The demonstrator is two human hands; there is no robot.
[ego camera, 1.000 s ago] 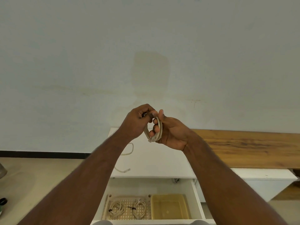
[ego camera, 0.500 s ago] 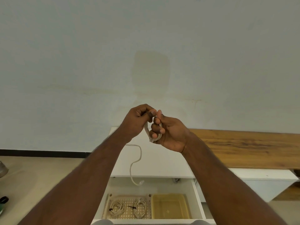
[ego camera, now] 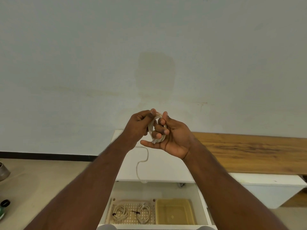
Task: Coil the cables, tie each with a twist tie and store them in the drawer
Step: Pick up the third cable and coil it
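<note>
Both hands are raised in front of the wall, above a white cabinet. My right hand (ego camera: 174, 136) has a cream cable (ego camera: 157, 128) looped around its fingers in a small coil, the clear plug end at its lower edge. My left hand (ego camera: 137, 127) pinches the same cable at the top of the coil. A loose tail (ego camera: 141, 165) hangs down from under my left hand toward the open drawer (ego camera: 203, 206). In the drawer, two coiled cream cables (ego camera: 121, 212) (ego camera: 144, 212) with black ties lie in a perforated beige tray (ego camera: 131, 202).
A yellowish translucent bin (ego camera: 174, 211) sits right of the tray in the drawer. The white cabinet top (ego camera: 166, 166) adjoins a wooden counter (ego camera: 249, 151) on the right. A metal object (ego camera: 3, 171) and a dark-green item (ego camera: 4, 207) lie on the floor at left.
My right hand has opened its lower fingers and the coil has grown by a loop. The hanging tail has shortened, its end rising from inside the drawer opening to the cabinet's front edge.
</note>
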